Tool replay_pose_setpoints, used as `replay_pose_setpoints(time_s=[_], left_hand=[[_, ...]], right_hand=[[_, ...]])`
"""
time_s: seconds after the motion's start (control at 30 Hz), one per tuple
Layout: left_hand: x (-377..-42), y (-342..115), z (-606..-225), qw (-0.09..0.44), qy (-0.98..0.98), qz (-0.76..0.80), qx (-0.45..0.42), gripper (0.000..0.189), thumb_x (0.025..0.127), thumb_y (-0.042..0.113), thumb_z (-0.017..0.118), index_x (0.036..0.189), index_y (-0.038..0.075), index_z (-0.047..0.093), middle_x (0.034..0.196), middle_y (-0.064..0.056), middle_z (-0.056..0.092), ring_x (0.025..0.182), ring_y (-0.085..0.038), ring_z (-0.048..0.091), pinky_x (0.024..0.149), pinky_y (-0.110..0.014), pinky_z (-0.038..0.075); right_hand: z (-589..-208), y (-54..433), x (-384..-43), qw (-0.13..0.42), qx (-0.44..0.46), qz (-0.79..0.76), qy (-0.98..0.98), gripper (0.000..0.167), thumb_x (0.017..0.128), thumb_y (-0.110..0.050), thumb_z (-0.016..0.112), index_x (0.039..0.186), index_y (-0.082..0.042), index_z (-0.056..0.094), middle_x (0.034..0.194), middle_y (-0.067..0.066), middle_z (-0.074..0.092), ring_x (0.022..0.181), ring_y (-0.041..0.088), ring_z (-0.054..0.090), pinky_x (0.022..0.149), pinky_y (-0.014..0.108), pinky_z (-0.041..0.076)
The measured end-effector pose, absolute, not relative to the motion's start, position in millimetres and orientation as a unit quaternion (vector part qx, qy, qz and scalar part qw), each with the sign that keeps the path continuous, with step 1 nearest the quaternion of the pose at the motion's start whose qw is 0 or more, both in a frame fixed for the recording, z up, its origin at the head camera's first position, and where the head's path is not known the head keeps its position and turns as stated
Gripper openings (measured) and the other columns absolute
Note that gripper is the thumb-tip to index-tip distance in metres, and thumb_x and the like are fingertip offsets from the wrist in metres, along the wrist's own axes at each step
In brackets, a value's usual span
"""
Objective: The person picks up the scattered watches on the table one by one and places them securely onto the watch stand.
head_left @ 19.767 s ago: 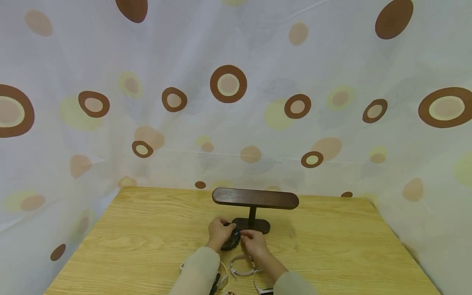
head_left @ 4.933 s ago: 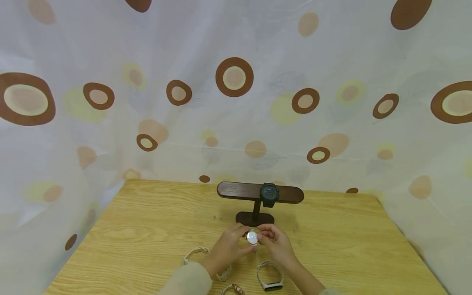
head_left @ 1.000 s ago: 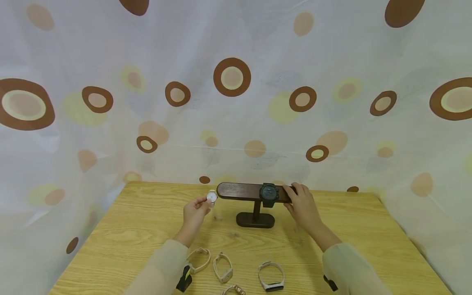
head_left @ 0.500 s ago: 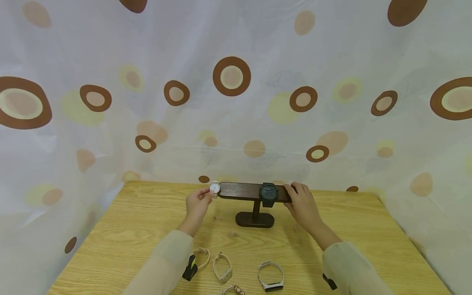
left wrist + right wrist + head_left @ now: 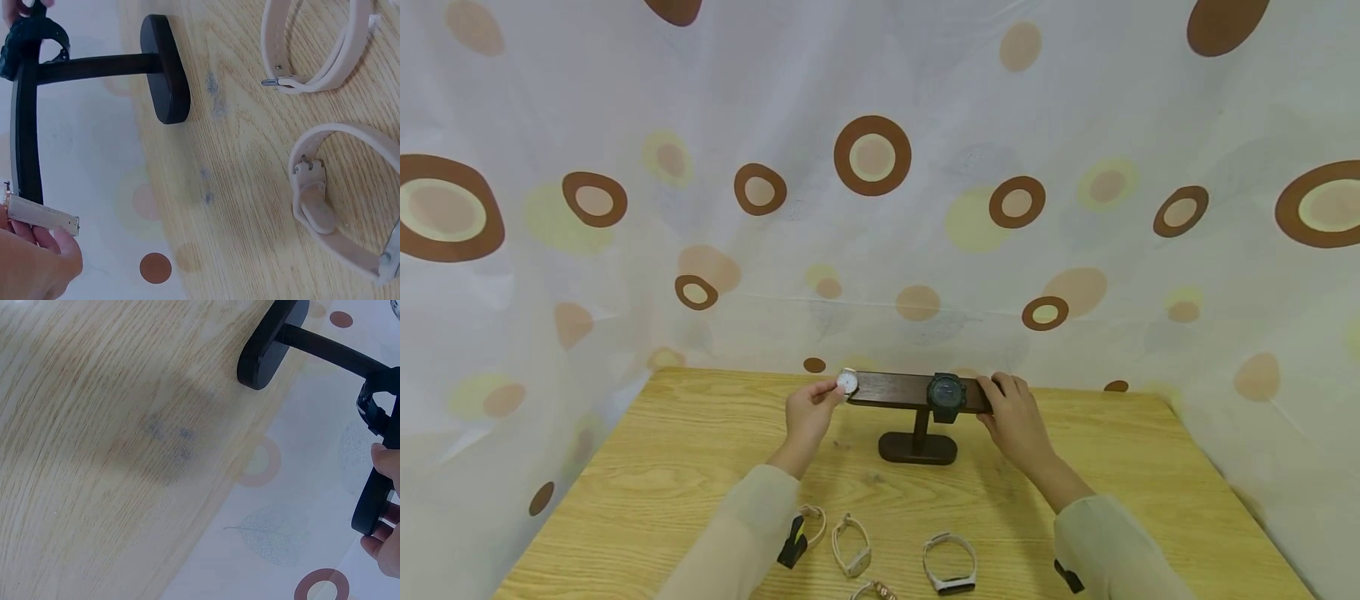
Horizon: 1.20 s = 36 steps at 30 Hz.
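Nearest, at the lower edge, lies one coppery, beaded band (image 5: 883,590), partly out of view. Just past it on the wood-grain counter (image 5: 700,458) stand one white fitness band (image 5: 951,563) with a black display and two pale-strapped watches (image 5: 853,547), buckled into loops; one is partly covered by the left sleeve (image 5: 752,508).

Farther off, the left hand (image 5: 808,417) pinches a white-dialled watch (image 5: 847,382) between thumb and fingers at the left end of a display stand's bar. It has a round face and a cream strap with stitched edges; whether the strap encircles the bar cannot be told. The right hand (image 5: 1018,421) curls round the bar's right end. The single stand (image 5: 887,389) is dark brown and also carries one chunky black watch (image 5: 946,393). Dial markings are too small to read. Behind hangs a pale sheet (image 5: 910,242) patterned with brown rings.
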State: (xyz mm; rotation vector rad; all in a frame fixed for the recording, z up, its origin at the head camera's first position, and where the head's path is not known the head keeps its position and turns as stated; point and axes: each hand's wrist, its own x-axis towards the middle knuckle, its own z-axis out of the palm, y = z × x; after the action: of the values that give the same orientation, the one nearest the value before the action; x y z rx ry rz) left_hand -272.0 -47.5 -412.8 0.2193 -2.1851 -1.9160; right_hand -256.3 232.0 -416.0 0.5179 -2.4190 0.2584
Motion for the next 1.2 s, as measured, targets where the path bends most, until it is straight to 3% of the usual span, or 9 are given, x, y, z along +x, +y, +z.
replay_pose_setpoints(time_s=[0.27,0.47,0.57,0.8,1.03,1.2], left_hand=[[-273,-50,-416,0.124,-0.755,-0.641,0.053,0.023,0.084,0.007,0.067,0.103,-0.006,0.066,0.093,-0.02,0.068,0.073,-0.006,0.056,0.068,-0.017,0.051],[-273,-57,-417,0.146,-0.8,-0.58,-0.042,0.04,0.084,0.004,0.065,0.123,-0.001,0.057,0.084,-0.018,0.064,0.078,-0.022,0.062,0.078,-0.033,0.056],[-275,-61,-419,0.152,-0.823,-0.54,-0.094,0.042,0.085,0.004,0.064,0.125,-0.002,0.056,0.085,-0.018,0.063,0.083,-0.027,0.062,0.081,-0.038,0.056],[-278,-68,-418,0.151,-0.857,-0.463,-0.167,0.044,0.085,0.006,0.063,0.127,-0.002,0.054,0.089,-0.014,0.064,0.083,-0.023,0.06,0.077,-0.038,0.055],[-278,-71,-416,0.166,-0.881,-0.39,-0.21,0.045,0.083,0.01,0.065,0.126,-0.001,0.056,0.104,-0.015,0.055,0.093,-0.026,0.055,0.076,-0.038,0.05],[-279,-72,-413,0.182,-0.882,-0.368,-0.232,0.049,0.077,0.009,0.07,0.123,-0.002,0.058,0.111,-0.017,0.054,0.103,-0.031,0.055,0.084,-0.042,0.05]], right_hand=[[-417,233,-256,0.32,0.195,0.101,-0.922,0.054,0.067,-0.004,0.081,0.115,0.005,0.059,0.106,0.023,0.055,0.099,0.042,0.052,0.084,0.052,0.048],[-416,233,-257,0.324,0.199,0.104,-0.919,0.053,0.066,-0.003,0.081,0.114,0.005,0.06,0.105,0.023,0.055,0.098,0.042,0.052,0.084,0.053,0.048],[-417,233,-258,0.324,0.2,0.1,-0.919,0.053,0.066,-0.003,0.081,0.114,0.005,0.06,0.104,0.023,0.055,0.097,0.042,0.052,0.084,0.052,0.048],[-417,232,-257,0.323,0.199,0.097,-0.92,0.052,0.067,-0.004,0.081,0.113,0.004,0.06,0.104,0.023,0.055,0.097,0.042,0.052,0.084,0.052,0.048],[-417,232,-257,0.32,0.197,0.103,-0.921,0.051,0.067,-0.004,0.08,0.113,0.004,0.059,0.104,0.022,0.055,0.097,0.042,0.052,0.084,0.052,0.047],[-415,232,-256,0.315,0.194,0.103,-0.923,0.051,0.068,-0.003,0.08,0.114,0.003,0.059,0.104,0.022,0.055,0.097,0.042,0.052,0.085,0.053,0.047]])
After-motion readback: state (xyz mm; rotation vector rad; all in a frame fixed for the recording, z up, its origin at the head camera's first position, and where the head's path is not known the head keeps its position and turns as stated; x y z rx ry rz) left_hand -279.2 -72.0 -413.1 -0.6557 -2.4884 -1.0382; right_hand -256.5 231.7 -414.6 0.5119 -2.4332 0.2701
